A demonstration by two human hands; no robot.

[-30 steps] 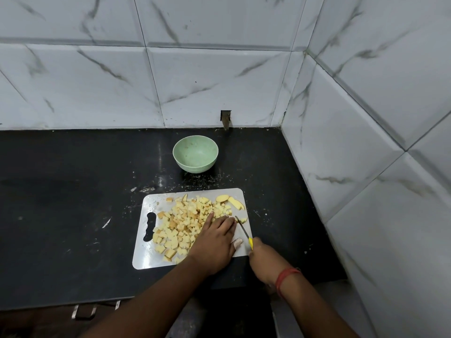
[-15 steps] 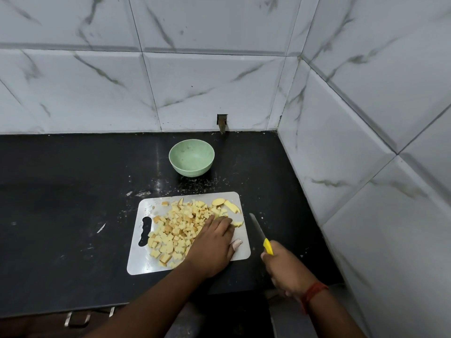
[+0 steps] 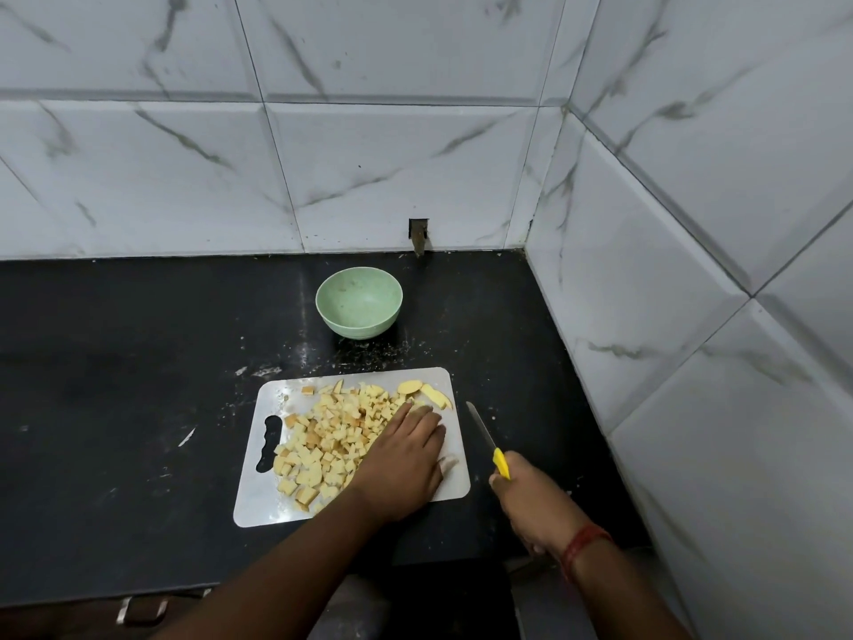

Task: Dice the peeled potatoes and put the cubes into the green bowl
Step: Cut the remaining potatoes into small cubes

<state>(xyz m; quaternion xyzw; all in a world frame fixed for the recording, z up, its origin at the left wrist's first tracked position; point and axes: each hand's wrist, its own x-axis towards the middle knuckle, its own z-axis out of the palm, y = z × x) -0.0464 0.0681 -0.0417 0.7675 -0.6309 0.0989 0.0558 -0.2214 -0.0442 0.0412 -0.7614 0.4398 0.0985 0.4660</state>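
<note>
A heap of yellow potato cubes [image 3: 330,438] covers the middle of a white cutting board [image 3: 258,496] on the black counter. Two larger uncut slices [image 3: 424,391] lie at the board's far right corner. My left hand [image 3: 401,459] lies flat on the right side of the heap, fingers straight and touching the cubes. My right hand [image 3: 531,501] grips the yellow handle of a knife [image 3: 482,431] just right of the board, blade pointing away over the counter. The green bowl [image 3: 359,301] stands empty behind the board.
The black counter [image 3: 138,385] runs left from a tiled corner; the right wall [image 3: 669,316] stands close to the knife. White crumbs lie scattered between the bowl and the board. The counter's front edge is just below my forearms.
My right hand has drawn the knife off the board to the right, onto the counter side. My left hand stays on the cubes.
</note>
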